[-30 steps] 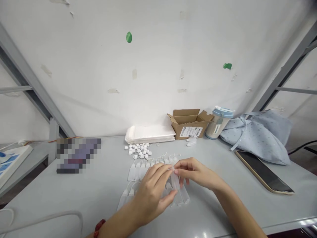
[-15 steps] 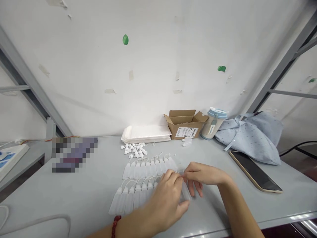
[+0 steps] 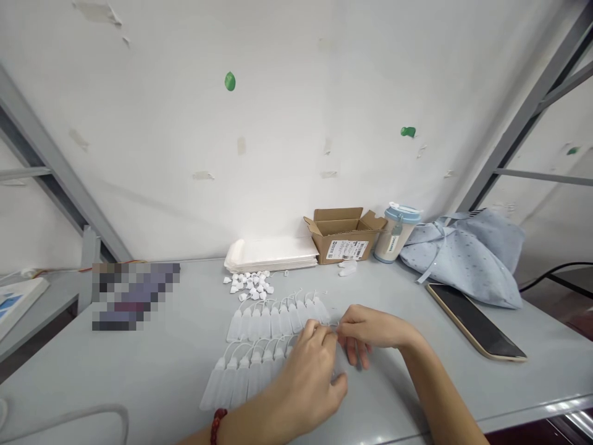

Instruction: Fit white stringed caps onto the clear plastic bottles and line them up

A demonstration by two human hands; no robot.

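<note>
Two rows of small translucent plastic bottles lie on the grey table, an upper row point(image 3: 262, 324) and a lower row point(image 3: 239, 384). White caps with thin loops top them. My left hand point(image 3: 308, 386), with a red bead bracelet at the wrist, is closed over the right end of the lower row, around a bottle point(image 3: 340, 360) that is mostly hidden. Fingertips meeting it from the right, my right hand point(image 3: 373, 330) pinches near the bottle's top; what it grips is hidden. Loose white caps point(image 3: 250, 284) are heaped above the rows.
Along the wall stand a stack of white envelopes point(image 3: 273, 253), an open cardboard box point(image 3: 346, 244) and a lidded cup point(image 3: 393, 238). Two loose clear pieces point(image 3: 347, 267) lie before the box. To the right are a blue fabric bag point(image 3: 467, 259) and a phone point(image 3: 477, 321).
Both hands stay together at the row's right end, shifting slightly left in view. The bottle between them shows less now. The whole view has also shifted a little.
</note>
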